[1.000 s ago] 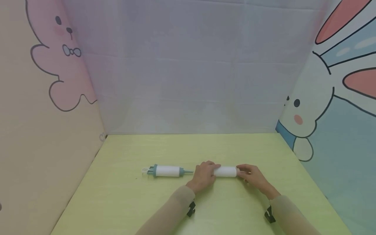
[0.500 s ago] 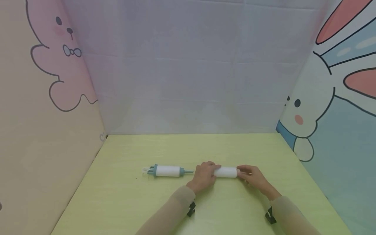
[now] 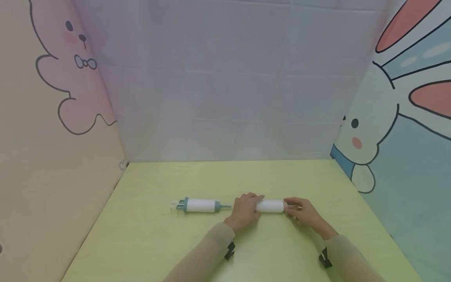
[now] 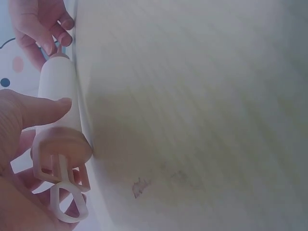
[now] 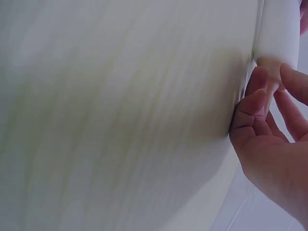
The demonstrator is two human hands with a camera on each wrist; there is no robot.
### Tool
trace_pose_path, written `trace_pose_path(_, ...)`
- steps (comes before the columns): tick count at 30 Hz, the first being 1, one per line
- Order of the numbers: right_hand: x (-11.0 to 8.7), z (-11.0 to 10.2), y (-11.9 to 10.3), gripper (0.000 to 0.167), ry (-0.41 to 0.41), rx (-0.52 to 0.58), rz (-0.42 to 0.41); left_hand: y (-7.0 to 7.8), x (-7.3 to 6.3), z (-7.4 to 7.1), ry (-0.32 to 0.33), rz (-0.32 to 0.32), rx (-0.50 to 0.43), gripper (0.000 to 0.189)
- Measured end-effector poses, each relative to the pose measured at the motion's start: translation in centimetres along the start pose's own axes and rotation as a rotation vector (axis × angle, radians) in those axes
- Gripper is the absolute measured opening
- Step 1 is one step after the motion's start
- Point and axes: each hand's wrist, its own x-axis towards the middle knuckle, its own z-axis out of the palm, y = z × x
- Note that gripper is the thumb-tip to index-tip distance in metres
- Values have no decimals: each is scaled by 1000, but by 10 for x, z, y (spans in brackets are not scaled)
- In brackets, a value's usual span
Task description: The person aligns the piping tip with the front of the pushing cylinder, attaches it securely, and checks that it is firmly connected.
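My left hand (image 3: pixel 245 211) grips the handle end of a white-barrelled syringe (image 3: pixel 269 206) with pink end pieces, lying crosswise on the yellow table. In the left wrist view, its thumb lies along the barrel (image 4: pixel 58 84), beside the pink flange (image 4: pixel 62 144) and the white ring of the plunger (image 4: pixel 69 204). My right hand (image 3: pixel 304 213) pinches the pink nozzle end (image 5: pixel 270 72), thumb on one side and curled fingers on the other. A matching syringe (image 3: pixel 201 205) with blue-green ends lies left of my left hand, its thin nozzle pointing towards that hand.
The yellow table (image 3: pixel 158 243) runs back to a pale cloth wall (image 3: pixel 229 98). Side walls carry a pink bear and a white rabbit (image 3: pixel 370 129). A small dark mark (image 4: pixel 139 186) shows on the tabletop in the left wrist view.
Both hands keep their places on the pink-ended syringe. The left fingers shift very slightly at its barrel; the blue-green syringe stays where it was.
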Motion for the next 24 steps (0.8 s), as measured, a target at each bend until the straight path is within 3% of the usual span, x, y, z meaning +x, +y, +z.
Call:
trace_pose_path(18,0,-2,-1,49,-34,5,-12,1,1,-6,-29,-42,89,69)
trace_pose_path(24,-2,-10,-3,53,-44,-105,-65,2,2,-5,-27,-43,98,73)
